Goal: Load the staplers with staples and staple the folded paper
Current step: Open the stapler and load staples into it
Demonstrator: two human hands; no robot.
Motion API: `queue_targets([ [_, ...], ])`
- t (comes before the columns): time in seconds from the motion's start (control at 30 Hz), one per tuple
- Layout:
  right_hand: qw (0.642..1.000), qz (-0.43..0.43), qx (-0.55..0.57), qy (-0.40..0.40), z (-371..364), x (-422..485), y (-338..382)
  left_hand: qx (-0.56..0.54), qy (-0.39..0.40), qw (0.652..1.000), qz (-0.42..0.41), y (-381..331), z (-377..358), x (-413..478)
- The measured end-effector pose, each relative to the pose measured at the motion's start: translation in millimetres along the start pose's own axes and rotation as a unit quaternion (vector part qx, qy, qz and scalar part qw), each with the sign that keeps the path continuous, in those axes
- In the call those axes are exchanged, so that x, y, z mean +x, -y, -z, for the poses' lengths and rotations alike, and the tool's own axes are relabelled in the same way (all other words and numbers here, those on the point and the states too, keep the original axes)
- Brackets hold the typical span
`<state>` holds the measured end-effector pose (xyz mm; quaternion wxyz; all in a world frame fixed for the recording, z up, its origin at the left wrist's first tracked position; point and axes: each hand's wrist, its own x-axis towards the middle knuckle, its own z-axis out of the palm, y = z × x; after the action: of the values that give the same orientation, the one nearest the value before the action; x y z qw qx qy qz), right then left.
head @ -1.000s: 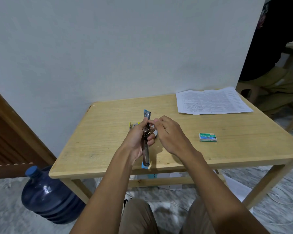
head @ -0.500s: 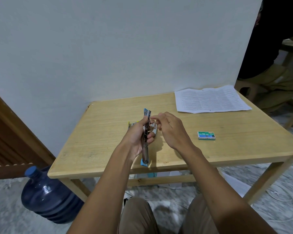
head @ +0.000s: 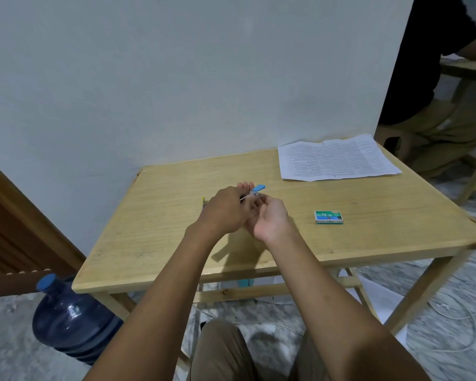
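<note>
My left hand (head: 226, 211) grips a small blue stapler (head: 256, 190) above the middle of the wooden table (head: 160, 237); only its blue end and some metal show past my knuckles. My right hand (head: 270, 215) is palm up just right of it, fingers curled under the stapler's metal part. A green staple box (head: 328, 217) lies on the table to the right. The printed paper (head: 337, 159) lies flat at the far right corner. A yellow-edged object (head: 203, 202), mostly hidden, pokes out behind my left hand.
A white wall stands right behind the table. A blue water jug (head: 72, 317) sits on the floor at the left front leg. Another person (head: 434, 78) sits at the far right beside a second table. Cables lie on the floor at the right.
The stapler, held upright and lengthwise before, is now turned and mostly covered by my left hand. My right hand has rolled palm up beneath it. The camera view shifted slightly.
</note>
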<state>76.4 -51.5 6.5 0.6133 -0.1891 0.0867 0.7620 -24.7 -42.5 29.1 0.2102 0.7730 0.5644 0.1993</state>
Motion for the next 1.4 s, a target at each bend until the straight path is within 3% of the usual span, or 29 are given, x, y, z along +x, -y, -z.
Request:
queue_targets([
  [0.13,0.999,0.008,0.044,0.011,5,5,1,-0.042,-0.009,0.999,-0.018,-5,4,2],
  [0.23,0.999,0.024,0.044,-0.001,9,6,11,-0.174,-0.02,0.984,0.034,-4,6,2],
  [0.33,0.997,0.071,-0.027,-0.034,12,2,29,-0.385,-0.004,0.913,0.136,-2,10,-2],
  [0.4,0.977,0.13,-0.157,-0.058,15,1,42,-0.467,0.008,0.869,0.162,2,8,-7],
  [0.43,0.948,0.171,-0.258,-0.076,17,1,48,-0.489,0.011,0.855,0.171,3,6,-9],
  [0.47,0.896,0.21,-0.379,-0.097,20,1,52,-0.503,0.013,0.845,0.178,4,2,-11],
  [0.53,0.746,0.255,-0.603,-0.121,26,2,61,-0.524,0.017,0.83,0.188,5,-5,-15],
  [0.6,0.619,0.255,-0.734,-0.118,31,7,68,-0.527,0.019,0.826,0.197,4,-10,-17],
  [0.67,0.537,0.241,-0.8,-0.111,33,15,70,-0.513,0.017,0.833,0.206,3,-14,-17],
  [0.87,0.422,0.225,-0.877,-0.054,36,24,68,-0.446,0.013,0.87,0.211,3,-25,-13],
  [0.97,0.363,0.224,-0.903,-0.047,40,24,67,-0.377,0.009,0.909,0.178,4,-30,-13],
  [1.07,0.369,0.232,-0.899,-0.036,40,21,71,-0.28,-0.001,0.951,0.132,2,-39,-14],
  [1.3,0.5,0.358,-0.785,-0.071,36,-25,107,-0.139,-0.023,0.987,0.078,-10,-61,-2],
  [1.4,0.5,0.366,-0.776,-0.114,49,-46,127,-0.06,-0.044,0.995,0.065,-13,-68,4],
])
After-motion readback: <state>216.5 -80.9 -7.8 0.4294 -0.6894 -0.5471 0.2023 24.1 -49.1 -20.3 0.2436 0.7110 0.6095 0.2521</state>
